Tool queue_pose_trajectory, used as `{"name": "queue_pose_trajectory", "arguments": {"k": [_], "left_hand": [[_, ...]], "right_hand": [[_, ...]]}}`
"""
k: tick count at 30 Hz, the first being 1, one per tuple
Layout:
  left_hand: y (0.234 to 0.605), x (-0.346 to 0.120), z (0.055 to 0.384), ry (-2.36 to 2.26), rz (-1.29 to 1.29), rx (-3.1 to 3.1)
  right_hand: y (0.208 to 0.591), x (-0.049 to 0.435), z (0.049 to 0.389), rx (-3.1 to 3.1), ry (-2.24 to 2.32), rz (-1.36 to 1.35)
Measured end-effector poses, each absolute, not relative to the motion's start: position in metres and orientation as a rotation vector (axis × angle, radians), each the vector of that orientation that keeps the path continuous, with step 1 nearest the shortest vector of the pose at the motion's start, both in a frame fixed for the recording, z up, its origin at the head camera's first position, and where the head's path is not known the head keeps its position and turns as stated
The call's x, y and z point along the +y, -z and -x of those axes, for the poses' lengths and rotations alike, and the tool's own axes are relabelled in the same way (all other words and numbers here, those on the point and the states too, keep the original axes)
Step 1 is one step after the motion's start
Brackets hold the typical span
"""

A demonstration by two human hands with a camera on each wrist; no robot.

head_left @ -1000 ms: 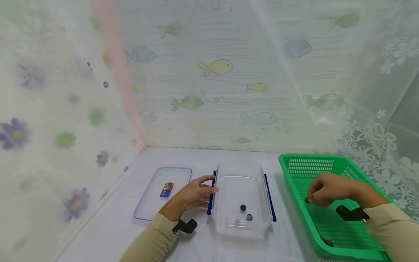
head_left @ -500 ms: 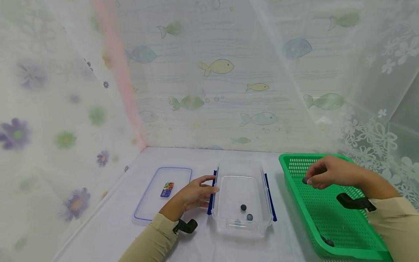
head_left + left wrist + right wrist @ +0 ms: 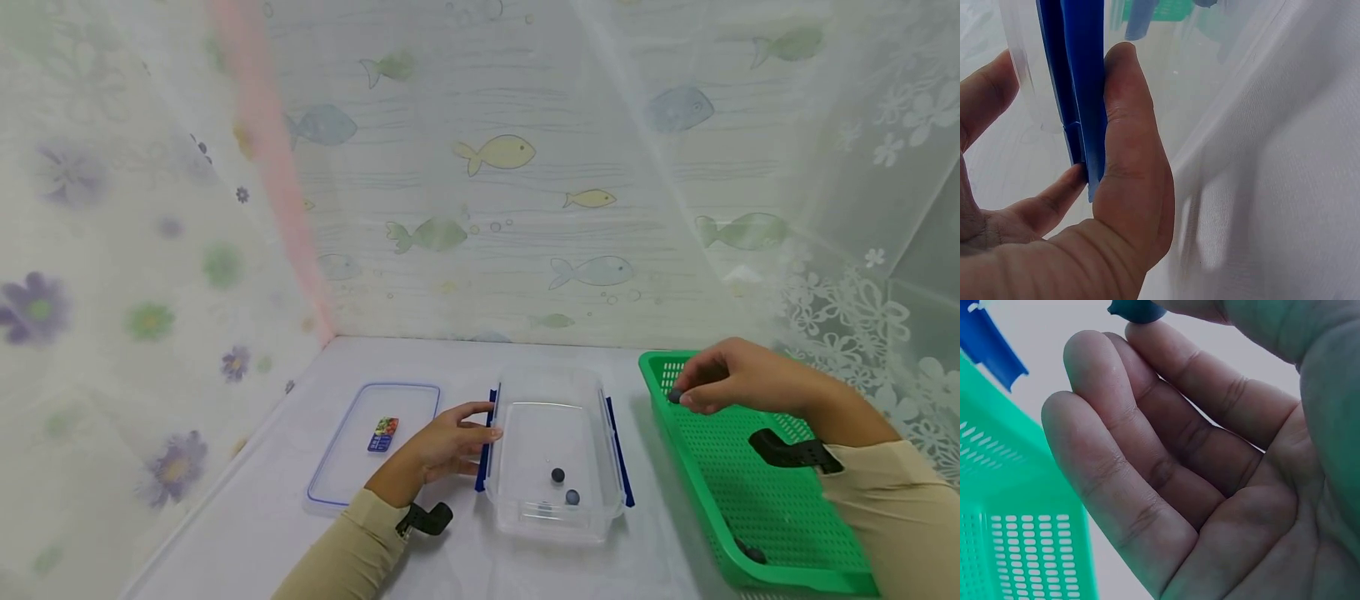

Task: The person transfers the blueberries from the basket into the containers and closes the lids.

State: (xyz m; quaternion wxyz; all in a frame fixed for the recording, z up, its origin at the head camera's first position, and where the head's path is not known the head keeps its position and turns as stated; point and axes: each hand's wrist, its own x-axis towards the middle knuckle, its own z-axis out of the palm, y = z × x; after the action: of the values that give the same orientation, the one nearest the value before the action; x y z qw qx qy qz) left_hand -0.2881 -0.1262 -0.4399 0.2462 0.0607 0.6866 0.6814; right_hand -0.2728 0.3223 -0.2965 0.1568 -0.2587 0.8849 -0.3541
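Observation:
A clear plastic food container [image 3: 551, 527] with blue side latches stands in the middle of the table in the head view. Two blueberries, a dark one [image 3: 557, 475] and a bluer one [image 3: 572, 497], lie in its near part. My left hand [image 3: 448, 446] holds its left side; in the left wrist view the blue latch [image 3: 1082, 81] sits between thumb and fingers. Above the left rim of a green basket [image 3: 678, 467], my right hand [image 3: 757, 383] pinches a blueberry [image 3: 676, 397] between thumb and forefinger. The right wrist view shows this blueberry [image 3: 1137, 309] partly, at the top edge.
Several dark blueberries [image 3: 752, 553] lie in the basket's near left corner. A clear lid [image 3: 348, 454] with a blue seal and a printed label [image 3: 382, 434] lies flat left of the container. Patterned sheer curtains [image 3: 480, 250] surround the white table [image 3: 637, 550].
My right hand has risen from inside the basket and moved left to its rim, carrying the blueberry. The left hand and the container have stayed in place.

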Motion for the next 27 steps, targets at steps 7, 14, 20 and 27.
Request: {"name": "queue_pose_trajectory", "arguments": {"k": [7, 14, 20, 27], "left_hand": [[0.439, -0.127, 0.289, -1.87, -0.176, 1.865], [0.44, -0.127, 0.291, -1.877, -0.161, 1.852], [0.44, -0.127, 0.291, -1.872, -0.167, 1.848], [0.441, -0.126, 0.291, -1.866, -0.165, 1.855]], "right_hand": [[0.293, 0.306, 0.276, 2.543, 1.029, 0.761], [0.296, 0.285, 0.279, 2.512, 1.05, 0.777], [0.3, 0.266, 0.281, 2.522, 1.026, 0.783], [0.309, 0.242, 0.283, 2.535, 0.995, 0.773]]}}
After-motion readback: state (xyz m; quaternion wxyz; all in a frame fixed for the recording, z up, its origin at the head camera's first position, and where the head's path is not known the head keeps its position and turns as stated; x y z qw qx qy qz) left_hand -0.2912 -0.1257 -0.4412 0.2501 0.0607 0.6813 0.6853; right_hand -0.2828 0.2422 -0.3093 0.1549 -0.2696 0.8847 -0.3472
